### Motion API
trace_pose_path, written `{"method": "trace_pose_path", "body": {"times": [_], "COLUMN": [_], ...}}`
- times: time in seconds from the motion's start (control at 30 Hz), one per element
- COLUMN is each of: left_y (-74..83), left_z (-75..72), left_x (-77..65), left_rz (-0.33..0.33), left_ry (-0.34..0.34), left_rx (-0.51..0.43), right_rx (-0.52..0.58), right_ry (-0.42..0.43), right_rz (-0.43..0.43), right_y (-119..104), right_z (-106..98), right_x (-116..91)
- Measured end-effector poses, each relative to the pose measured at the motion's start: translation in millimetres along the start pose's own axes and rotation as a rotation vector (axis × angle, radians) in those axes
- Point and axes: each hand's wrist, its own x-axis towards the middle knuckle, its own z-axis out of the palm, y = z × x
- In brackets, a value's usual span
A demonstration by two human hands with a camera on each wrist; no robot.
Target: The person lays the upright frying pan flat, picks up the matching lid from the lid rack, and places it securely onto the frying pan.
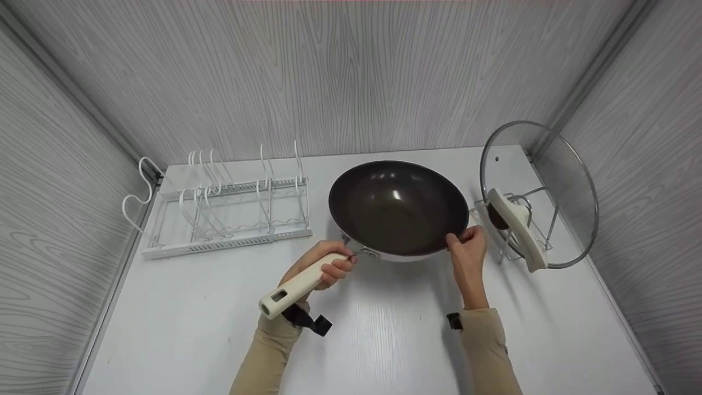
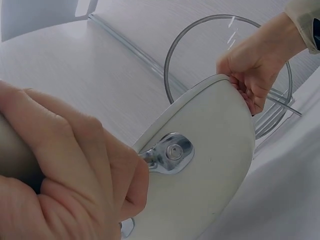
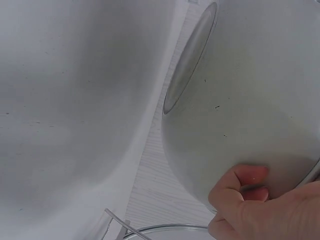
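A wok (image 1: 397, 206) with a dark inside and a cream outer wall is held above the white table, its base lifted off the surface in the right wrist view. My left hand (image 1: 323, 266) grips its cream handle (image 1: 299, 285) near the metal bracket (image 2: 172, 152). On the opposite side my right hand (image 1: 468, 252) pinches the rim, thumb on the inside and curled fingers against the outer wall (image 3: 240, 110). Just right of that hand, a glass lid (image 1: 565, 219) with a cream knob leans upright in a small wire stand (image 1: 551, 219).
At the left of the table (image 1: 373, 340) stands a white wire rack (image 1: 225, 241) with upright dividers and a looped end (image 1: 134, 200). Grey wood-patterned panels (image 1: 351, 77) wall the table at the back and both sides.
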Motion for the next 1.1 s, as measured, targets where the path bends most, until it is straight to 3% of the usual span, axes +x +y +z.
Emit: {"method": "trace_pose_path", "body": {"times": [0.4,1.1], "left_y": [-0.4,-1.5], "left_z": [-12.6,-21.7], "left_x": [6.2,7.8], "left_rz": [-0.052,-0.039], "left_ry": [-0.013,0.001], "left_rx": [-0.039,-0.047], "right_rx": [0.003,-0.058], "right_ry": [-0.003,-0.003], "right_rz": [0.057,0.124], "right_y": [9.3,14.6], "right_z": [-1.3,1.9], "right_x": [-1.6,0.2]}}
